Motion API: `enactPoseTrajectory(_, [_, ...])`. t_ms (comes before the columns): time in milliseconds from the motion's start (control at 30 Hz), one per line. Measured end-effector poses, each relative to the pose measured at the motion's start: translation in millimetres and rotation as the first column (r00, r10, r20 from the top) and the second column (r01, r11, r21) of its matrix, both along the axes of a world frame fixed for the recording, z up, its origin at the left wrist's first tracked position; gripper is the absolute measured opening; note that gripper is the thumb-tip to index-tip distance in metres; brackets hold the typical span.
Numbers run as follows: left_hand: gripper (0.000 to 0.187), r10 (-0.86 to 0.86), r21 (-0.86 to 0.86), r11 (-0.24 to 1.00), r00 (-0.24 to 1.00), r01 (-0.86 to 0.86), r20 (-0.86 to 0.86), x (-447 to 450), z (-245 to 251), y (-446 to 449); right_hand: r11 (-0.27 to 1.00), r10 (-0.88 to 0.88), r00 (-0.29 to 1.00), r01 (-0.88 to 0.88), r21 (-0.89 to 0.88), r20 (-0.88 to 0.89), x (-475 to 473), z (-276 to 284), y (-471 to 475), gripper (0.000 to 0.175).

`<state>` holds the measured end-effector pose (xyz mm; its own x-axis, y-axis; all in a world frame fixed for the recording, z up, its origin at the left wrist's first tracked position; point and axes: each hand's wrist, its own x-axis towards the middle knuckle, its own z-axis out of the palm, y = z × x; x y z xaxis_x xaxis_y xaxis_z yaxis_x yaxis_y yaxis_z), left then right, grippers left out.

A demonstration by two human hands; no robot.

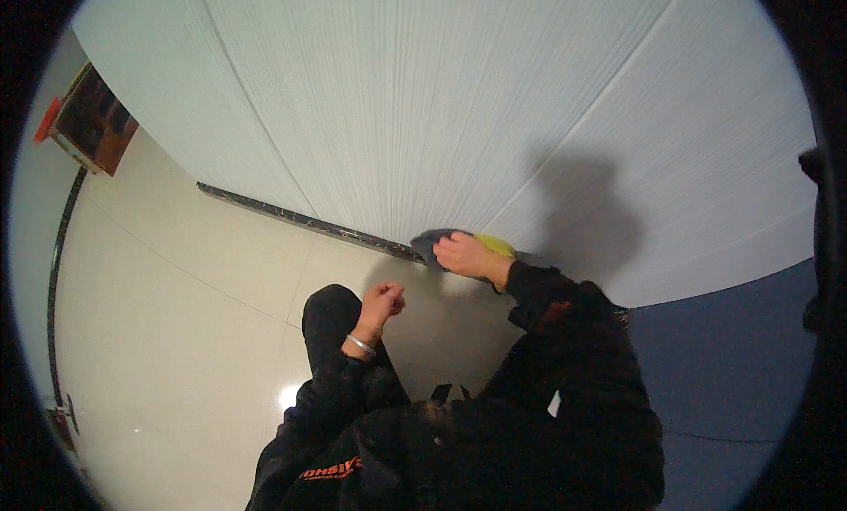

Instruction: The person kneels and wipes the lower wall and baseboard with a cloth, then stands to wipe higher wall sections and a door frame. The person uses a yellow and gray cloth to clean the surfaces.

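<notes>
My right hand (468,254) grips a cloth (495,244) that is grey on one side and yellow-green on the other. It presses the cloth to the foot of a pale, finely ribbed wall (370,114), over the end of a dark marbled skirting board (311,223). Part of the cloth is hidden under the fingers. My left hand (382,306), a silver-coloured bangle on its wrist, hangs in front of my left knee. Its fingers are curled in, and nothing shows in them. It is apart from the wall and the cloth.
Glossy cream floor tiles (178,312) lie below and to the left. At the far left stands a brown cabinet-like object (99,124) with a red item (47,121) beside it. A dark blue surface (721,359) spreads at the right. My knees are bent near the wall.
</notes>
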<state>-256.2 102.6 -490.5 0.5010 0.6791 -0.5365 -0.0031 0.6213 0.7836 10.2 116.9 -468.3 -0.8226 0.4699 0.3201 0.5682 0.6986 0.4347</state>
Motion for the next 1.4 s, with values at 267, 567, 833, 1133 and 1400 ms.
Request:
enactPoseTrajectory(267, [0.013, 0.158, 0.013, 0.987, 0.987, -0.157, -0.026, 19, -26, 20, 0.855, -0.118, 0.988, 0.153, 0.495, -0.102, 29, 204, -22, 0.011])
enactPoseTrajectory(567, [0.013, 0.114, 0.034, 0.993, 0.993, -0.113, -0.041, -8, -39, 22, 0.993, -0.093, 0.993, 0.087, -0.082, -0.073, 24, -35, -22, 0.010])
enactPoseTrajectory(833, [0.027, 0.037, 0.330, 0.944, 0.993, 0.002, -0.113, -17, -52, 11, 0.273, -0.923, 0.357, 0.354, -0.894, -0.141, -42, -57, -39, 0.029])
enactPoseTrajectory(1133, [0.051, -0.085, 0.403, 0.914, 0.992, 0.042, 0.091, 12, -27, -28, 0.091, -0.978, -0.170, -0.867, -0.490, 0.119, -64, 11, -65, 0.044])
enactPoseTrajectory(1400, [0.020, 0.324, -0.103, 0.945, 0.852, -0.310, 0.411, 11, 25, -10, 0.252, -0.961, 0.022, -0.329, -0.910, -0.275, -75, 51, -59, 0.045])
